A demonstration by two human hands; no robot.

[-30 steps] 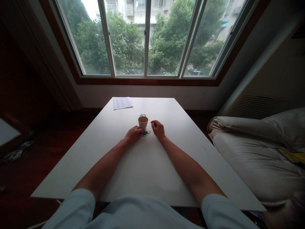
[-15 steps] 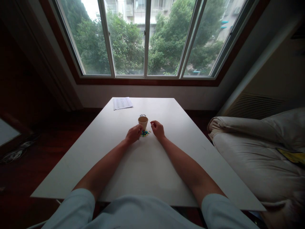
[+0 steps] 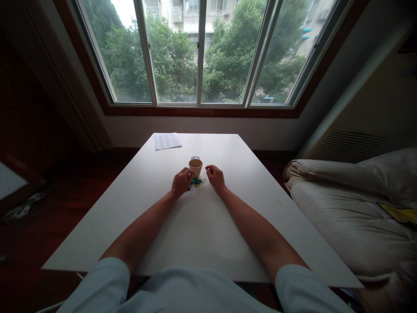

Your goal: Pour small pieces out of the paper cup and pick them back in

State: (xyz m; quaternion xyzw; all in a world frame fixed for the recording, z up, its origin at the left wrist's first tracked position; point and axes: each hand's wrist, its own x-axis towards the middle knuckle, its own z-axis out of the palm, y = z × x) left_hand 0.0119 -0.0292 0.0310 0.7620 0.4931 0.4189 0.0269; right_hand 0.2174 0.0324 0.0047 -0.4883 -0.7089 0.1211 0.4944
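Observation:
A light-brown paper cup [image 3: 196, 169] stands upright on the white table [image 3: 202, 234], its open top facing up. In front of its base lies a loose heap of small bead-like pieces [image 3: 197, 182], mostly green, blue and yellow. My left hand [image 3: 182, 181] is beside the cup's left side and the heap, thumb and fingers drawn together. To the right of the cup, apart from it, my right hand [image 3: 215, 176] rests with its fingers curled and the tips pinched. Anything between the fingertips of either hand is too small to make out.
Printed paper sheets [image 3: 167, 141] lie at the table's far left corner. A thin dark looped item [image 3: 195, 157] sits just behind the cup. A padded pale sofa [image 3: 355, 204] stands to the right, and the window wall is beyond the table's far edge.
My left hand has shifted slightly left, away from the heap, so more of the coloured pieces show. My right hand and the cup look unmoved.

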